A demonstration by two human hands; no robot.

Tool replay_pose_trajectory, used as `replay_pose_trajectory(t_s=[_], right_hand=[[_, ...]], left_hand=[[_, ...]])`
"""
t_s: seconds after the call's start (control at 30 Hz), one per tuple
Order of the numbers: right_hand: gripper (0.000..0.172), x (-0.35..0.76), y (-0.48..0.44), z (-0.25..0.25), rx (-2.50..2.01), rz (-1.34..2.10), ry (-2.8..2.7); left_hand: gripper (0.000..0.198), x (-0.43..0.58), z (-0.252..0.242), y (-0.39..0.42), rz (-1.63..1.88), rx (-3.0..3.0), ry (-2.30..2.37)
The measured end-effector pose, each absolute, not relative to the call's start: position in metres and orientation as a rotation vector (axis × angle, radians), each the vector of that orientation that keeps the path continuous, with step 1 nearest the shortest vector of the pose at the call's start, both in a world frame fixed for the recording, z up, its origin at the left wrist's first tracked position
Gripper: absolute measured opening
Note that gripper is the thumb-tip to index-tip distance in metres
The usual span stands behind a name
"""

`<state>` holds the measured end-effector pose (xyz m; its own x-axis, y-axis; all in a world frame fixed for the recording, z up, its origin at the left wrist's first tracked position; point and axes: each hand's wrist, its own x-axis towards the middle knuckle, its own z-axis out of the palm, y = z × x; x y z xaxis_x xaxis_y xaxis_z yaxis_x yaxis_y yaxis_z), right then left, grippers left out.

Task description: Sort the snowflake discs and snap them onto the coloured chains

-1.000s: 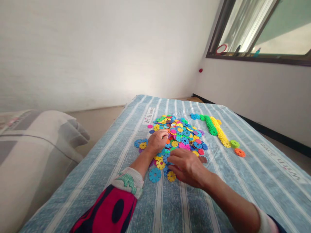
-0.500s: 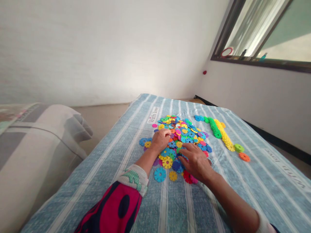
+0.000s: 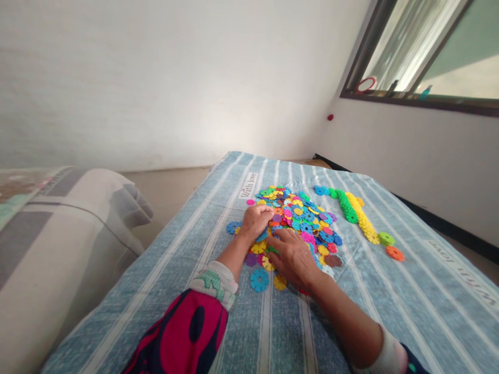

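Observation:
A loose pile of colourful notched plastic discs (image 3: 306, 227) lies on the striped cloth. My left hand (image 3: 255, 222) is closed over the pile's left side, its fingers curled inward; whatever is inside them is hidden. Just below it, part of a blue disc (image 3: 262, 236) shows between the two hands. My right hand (image 3: 294, 254) rests over the near part of the pile, palm down, thumb and fingers apart and pointing toward the left hand. Near the wrists lie a larger blue disc (image 3: 259, 280) and a yellow disc (image 3: 279, 282).
Right of the pile stand joined rows of discs, one green (image 3: 346, 208) and one yellow (image 3: 365, 224), with a loose orange disc (image 3: 395, 253) nearby. A cloth-covered piece of furniture (image 3: 97, 223) is at the left. A window (image 3: 421, 57) is at upper right.
My right hand has moved left over the pile, closer to my left hand, uncovering a brown disc at the right. My left hand stays closed in nearly the same place.

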<state>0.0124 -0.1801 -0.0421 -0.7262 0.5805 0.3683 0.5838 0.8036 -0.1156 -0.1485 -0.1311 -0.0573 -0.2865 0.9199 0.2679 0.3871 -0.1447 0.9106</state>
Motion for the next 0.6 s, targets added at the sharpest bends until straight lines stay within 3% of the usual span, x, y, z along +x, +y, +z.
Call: replay_pose_trajectory(t_s=[0.4,0.6], right_hand=[[0.026,-0.011,-0.181,-0.035,-0.929,0.047,-2.630],[0.022,-0.013,-0.177,-0.036,-0.947,-0.015,-2.617]], left_hand=[[0.026,-0.151,-0.051,-0.133,1.505,1.255,1.560],[0.024,-0.150,-0.049,-0.134,1.512,1.218,1.522]])
